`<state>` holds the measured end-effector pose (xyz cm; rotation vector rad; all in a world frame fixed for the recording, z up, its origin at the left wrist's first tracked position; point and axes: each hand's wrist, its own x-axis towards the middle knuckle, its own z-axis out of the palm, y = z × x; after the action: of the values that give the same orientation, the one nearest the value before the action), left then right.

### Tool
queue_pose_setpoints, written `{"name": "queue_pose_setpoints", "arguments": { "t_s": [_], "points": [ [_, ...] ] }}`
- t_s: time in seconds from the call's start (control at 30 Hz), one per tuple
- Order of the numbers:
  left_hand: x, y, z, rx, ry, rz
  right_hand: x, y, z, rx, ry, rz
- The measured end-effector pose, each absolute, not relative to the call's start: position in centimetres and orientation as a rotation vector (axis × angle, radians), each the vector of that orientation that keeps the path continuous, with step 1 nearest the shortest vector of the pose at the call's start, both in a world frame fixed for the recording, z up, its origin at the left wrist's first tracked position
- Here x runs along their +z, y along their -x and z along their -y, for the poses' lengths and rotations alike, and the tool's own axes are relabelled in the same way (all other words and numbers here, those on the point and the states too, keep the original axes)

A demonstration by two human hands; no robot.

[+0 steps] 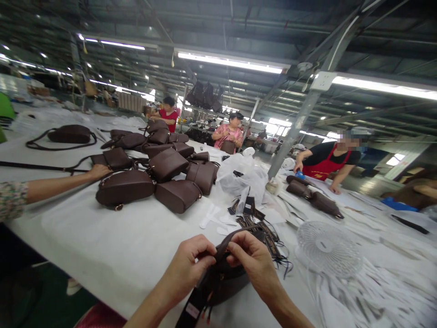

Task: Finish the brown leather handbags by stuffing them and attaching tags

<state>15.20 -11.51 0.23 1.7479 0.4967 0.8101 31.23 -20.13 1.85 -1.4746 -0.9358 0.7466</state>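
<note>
A broad white surface [85, 241] carries a heap of brown bags [169, 164]. Nearer, apart from the heap, one brown bag [230, 289] lies under two hands. The left hand [193, 259] and right hand [254, 259] have fingers pinched closed on its strap [226, 244]. A loosened pinch could let the strap twist; black tags [269, 241], close behind, could snag it with their cords.

Dark brown handbag [232, 289], smooth, leather-like, rounded in body, held low over near part of white tabletop [143, 255]; whether rested on it cannot be told. Brown strap [223, 247] raised above bag, pinched between fingertips of left hand [191, 262] and right hand [254, 257]. Bag's right side partly covered by right hand. Black strip [186, 321] with pale label [193, 310] seen just beside bag, lower left, tilted.
</note>
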Motion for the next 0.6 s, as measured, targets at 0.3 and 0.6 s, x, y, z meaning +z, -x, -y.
{"name": "queue_pose_setpoints", "arguments": {
  "t_s": [0.3,0.6],
  "points": [
    [-0.1,-15.6,10.8,0.951,-1.996,-0.343,2.0,-31.3,20.1,0.794,1.448,0.895],
    [0.3,-15.8,11.7,0.949,-2.211,-0.473,2.6,-31.3,20.2,0.898,1.433,0.888]
  ]
}}
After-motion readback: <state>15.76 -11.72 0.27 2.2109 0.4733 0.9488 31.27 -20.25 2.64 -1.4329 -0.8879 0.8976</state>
